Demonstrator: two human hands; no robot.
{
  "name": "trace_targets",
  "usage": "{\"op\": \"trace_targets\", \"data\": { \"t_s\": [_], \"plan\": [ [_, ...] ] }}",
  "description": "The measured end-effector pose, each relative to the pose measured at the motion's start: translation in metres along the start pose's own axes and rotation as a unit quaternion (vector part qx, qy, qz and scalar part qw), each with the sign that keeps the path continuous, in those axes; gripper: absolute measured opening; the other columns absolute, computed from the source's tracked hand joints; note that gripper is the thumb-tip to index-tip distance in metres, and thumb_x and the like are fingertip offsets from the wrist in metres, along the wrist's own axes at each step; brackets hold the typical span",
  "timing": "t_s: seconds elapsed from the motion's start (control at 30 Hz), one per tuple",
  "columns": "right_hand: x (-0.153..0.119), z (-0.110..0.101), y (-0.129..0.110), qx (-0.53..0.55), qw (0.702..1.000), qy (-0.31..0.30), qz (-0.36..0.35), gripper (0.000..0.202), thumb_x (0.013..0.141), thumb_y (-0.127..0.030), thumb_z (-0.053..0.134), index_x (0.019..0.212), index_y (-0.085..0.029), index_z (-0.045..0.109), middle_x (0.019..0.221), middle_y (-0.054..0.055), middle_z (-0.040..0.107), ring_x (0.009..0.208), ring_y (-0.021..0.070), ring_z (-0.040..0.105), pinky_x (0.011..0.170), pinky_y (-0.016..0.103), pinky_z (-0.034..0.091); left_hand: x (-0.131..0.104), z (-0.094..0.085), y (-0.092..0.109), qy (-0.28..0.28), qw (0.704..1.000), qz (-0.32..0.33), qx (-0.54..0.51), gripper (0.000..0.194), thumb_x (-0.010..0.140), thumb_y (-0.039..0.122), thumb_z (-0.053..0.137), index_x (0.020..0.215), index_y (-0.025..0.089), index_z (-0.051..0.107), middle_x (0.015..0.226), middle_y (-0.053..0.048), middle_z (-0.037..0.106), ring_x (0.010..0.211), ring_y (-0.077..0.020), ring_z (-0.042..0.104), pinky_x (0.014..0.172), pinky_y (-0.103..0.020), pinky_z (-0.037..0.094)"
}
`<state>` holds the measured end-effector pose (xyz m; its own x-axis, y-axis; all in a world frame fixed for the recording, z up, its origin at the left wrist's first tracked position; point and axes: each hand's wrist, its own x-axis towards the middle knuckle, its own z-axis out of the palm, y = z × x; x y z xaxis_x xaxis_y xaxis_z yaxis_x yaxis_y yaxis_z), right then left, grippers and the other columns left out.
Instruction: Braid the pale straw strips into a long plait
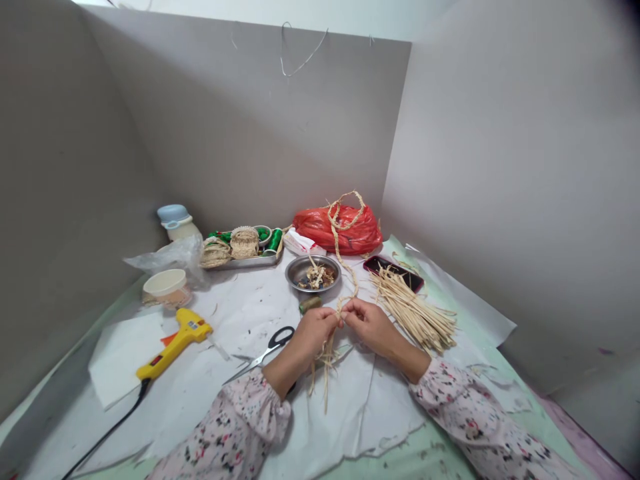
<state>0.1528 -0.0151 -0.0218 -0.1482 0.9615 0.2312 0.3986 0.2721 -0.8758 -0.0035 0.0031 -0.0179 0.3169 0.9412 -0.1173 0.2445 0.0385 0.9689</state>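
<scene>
A pale straw braid (336, 245) runs from the top of the red plastic bag down to my two hands, which meet over the paper-covered table. My left hand (319, 327) pinches the working end of the braid between thumb and finger. Close against it, my right hand (367, 323) is closed on the same end. Loose straw ends (326, 373) hang below the fingers. Scissors (270, 348) lie partly under my left forearm. To the right of my right hand rests a bundle of straw strands (417, 310). The exact crossing of strands is hidden by my fingertips.
A metal bowl (290, 270) holds straw scraps. Behind it sits a red bag (313, 223). A yellow glue gun (173, 343) with a cord lies left, near a round tub (165, 283). A tray (245, 262) carries green thread and woven pieces. A phone (415, 283) lies under the straw.
</scene>
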Motion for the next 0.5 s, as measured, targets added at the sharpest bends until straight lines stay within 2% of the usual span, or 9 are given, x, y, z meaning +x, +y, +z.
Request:
{"op": "trace_targets", "data": {
  "t_s": [0.13, 0.27, 0.5],
  "plan": [
    [0.0001, -0.0006, 0.0015, 0.0, 1.0, -0.007, -0.002, 0.015, 0.083, -0.026, 0.053, 0.078, -0.018, 0.065, 0.068, -0.002, 0.06, 0.062, 0.0119, 0.049, 0.061, 0.023, 0.036, -0.0021, -0.0001, 0.0042, 0.013, 0.998, 0.018, 0.054, 0.024, 0.07, 0.039, 0.052, 0.062, 0.017, 0.055, 0.043, 0.008, 0.032, 0.043, -0.0082, 0.026, 0.047, -0.023, 0.017],
    [0.0016, -0.0004, 0.0066, 0.034, 0.999, -0.026, -0.004, 0.015, 0.084, -0.029, 0.055, 0.083, -0.017, 0.064, 0.073, -0.001, 0.063, 0.066, 0.013, 0.053, 0.064, 0.024, 0.039, -0.004, -0.0003, 0.0069, 0.019, 0.998, 0.016, 0.063, 0.025, 0.072, 0.04, 0.051, 0.064, 0.017, 0.056, 0.043, 0.008, 0.033, 0.043, -0.0086, 0.027, 0.048, -0.023, 0.017],
    [0.0026, 0.0003, 0.0071, 0.045, 0.999, -0.013, -0.007, 0.018, 0.084, -0.031, 0.054, 0.076, -0.017, 0.063, 0.074, 0.001, 0.064, 0.07, 0.0148, 0.056, 0.068, 0.026, 0.041, -0.0026, 0.0, 0.0029, 0.011, 0.993, 0.042, 0.113, 0.025, 0.076, 0.037, 0.046, 0.066, 0.017, 0.058, 0.047, 0.007, 0.037, 0.046, -0.0103, 0.031, 0.049, -0.024, 0.021]
  ]
}}
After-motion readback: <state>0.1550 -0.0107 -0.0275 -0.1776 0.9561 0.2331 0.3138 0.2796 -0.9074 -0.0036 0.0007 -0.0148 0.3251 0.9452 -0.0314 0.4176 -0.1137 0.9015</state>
